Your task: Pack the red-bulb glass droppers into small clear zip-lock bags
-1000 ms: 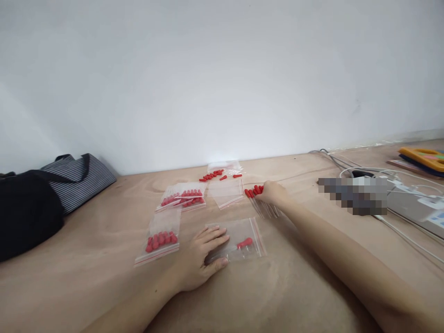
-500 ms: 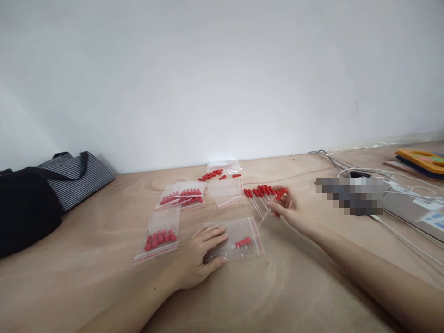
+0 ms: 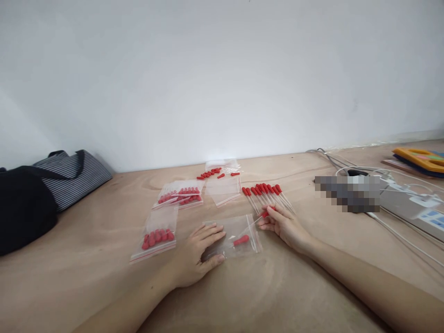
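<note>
Wooden table (image 3: pixel 263 291): right hand (image 3: pixel 282 225), one dropper (image 3: pixel 264 213)

Near bag: clear plastic zip bag (image 3: pixel 251 227), thin red line on its right edge, one red bulb inside.
Held dropper: thin clear dropper with red rubber bulb (image 3: pixel 264 214), just right of that bag.
Row behind: clear droppers in a row (image 3: pixel 265 190), all bulbs red.
Left bags: clear zip bags of red caps (image 3: pixel 157 236), red seal lines.
Far middle: loose small red caps (image 3: pixel 215 174).
Table: light brown wooden table (image 3: pixel 277 286), pale grain pattern.
Wall: plain white wall (image 3: pixel 222 69).
Far left: grey cloth bag with thin dark stripes (image 3: pixel 74 173); plain black cloth bag (image 3: pixel 24 208).
Far right: flat orange tray (image 3: pixel 421 156); white power strip (image 3: pixel 412 206).
</note>
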### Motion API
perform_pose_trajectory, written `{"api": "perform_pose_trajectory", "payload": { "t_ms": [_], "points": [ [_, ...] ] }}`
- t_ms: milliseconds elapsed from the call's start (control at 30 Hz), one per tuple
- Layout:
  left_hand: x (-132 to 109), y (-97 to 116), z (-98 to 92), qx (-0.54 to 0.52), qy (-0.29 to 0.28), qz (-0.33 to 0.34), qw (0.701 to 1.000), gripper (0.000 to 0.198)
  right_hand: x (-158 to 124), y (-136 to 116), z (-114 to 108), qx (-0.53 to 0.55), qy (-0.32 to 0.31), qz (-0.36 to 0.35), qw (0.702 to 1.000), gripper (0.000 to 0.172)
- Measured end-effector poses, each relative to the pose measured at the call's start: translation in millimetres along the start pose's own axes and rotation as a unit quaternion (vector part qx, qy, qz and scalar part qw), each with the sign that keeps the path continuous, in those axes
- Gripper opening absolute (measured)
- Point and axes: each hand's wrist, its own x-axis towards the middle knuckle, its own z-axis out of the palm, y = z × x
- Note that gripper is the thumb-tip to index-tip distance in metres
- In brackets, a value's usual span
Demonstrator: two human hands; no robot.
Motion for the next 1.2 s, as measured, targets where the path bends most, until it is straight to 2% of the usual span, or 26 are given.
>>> {"api": "perform_pose_trajectory", "payload": {
  "t_ms": [133, 267, 367, 467, 600, 733, 933, 1000, 1067, 1133, 1200],
  "points": [
    [0, 2, -0.5, 0.001, 0.002, -0.008, 1.0, 0.05, -4, 1, 6, -0.092, -0.038, -0.007, 0.995, 0.036],
    [-1, 2, 0.2, 0.0, 0.013, -0.011, 1.0, 0.052, -4, 2, 11, -0.145, -0.042, -0.023, 0.988, 0.039],
    [-1, 2, 0.6, 0.001, 0.008, -0.01, 1.0, 0.051, -3, 4, 13, -0.188, -0.083, -0.032, 0.978, 0.035],
    [0, 2, 0.7, 0.007, 0.006, -0.011, 1.0, 0.051, 0, 5, 17, -0.191, -0.131, -0.043, 0.972, 0.029],
    [0, 1, 0.9, 0.006, 0.011, -0.008, 1.0, 0.051, 6, 8, 19, -0.184, -0.175, -0.024, 0.967, 0.03],
    [0, 0, 2.0, 0.01, 0.01, -0.01, 1.0, 0.051, 9, 8, 18, -0.26, -0.195, -0.048, 0.945, 0.03],
    [0, 0, 2.2, 0.009, 0.003, -0.005, 1.0, 0.051, 4, 2, 17, -0.303, -0.275, -0.106, 0.906, 0.028],
    [0, 1, 1.1, 0.01, -0.002, -0.002, 1.0, 0.05, 5, 1, 14, -0.303, -0.257, -0.116, 0.91, 0.027],
    [0, 1, 0.1, 0.011, -0.007, -0.002, 1.0, 0.048, 12, 0, 6, -0.304, -0.19, -0.111, 0.927, 0.024],
    [-1, 2, -0.4, 0.012, -0.009, -0.003, 1.0, 0.047, 24, -5, -8, -0.329, -0.072, -0.104, 0.936, 0.022],
    [-1, 2, -0.1, 0.013, -0.007, -0.002, 1.0, 0.047, 41, -13, -26, -0.394, 0.085, -0.113, 0.908, 0.022]
  ]
}}
